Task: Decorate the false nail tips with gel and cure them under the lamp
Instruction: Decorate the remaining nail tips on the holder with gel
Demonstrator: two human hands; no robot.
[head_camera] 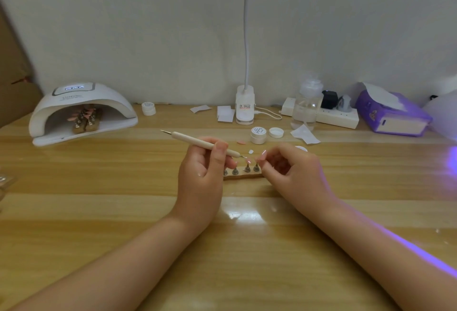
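Nail tip (248, 161) stands between left hand (201, 169) and right hand (289, 167).

Shiny yellow wood surface (99, 211), plain grey-white wall (148, 26) behind it, brown board (12, 68) at far left, white bendy desk light (246, 38), purple glow (452, 159) at right
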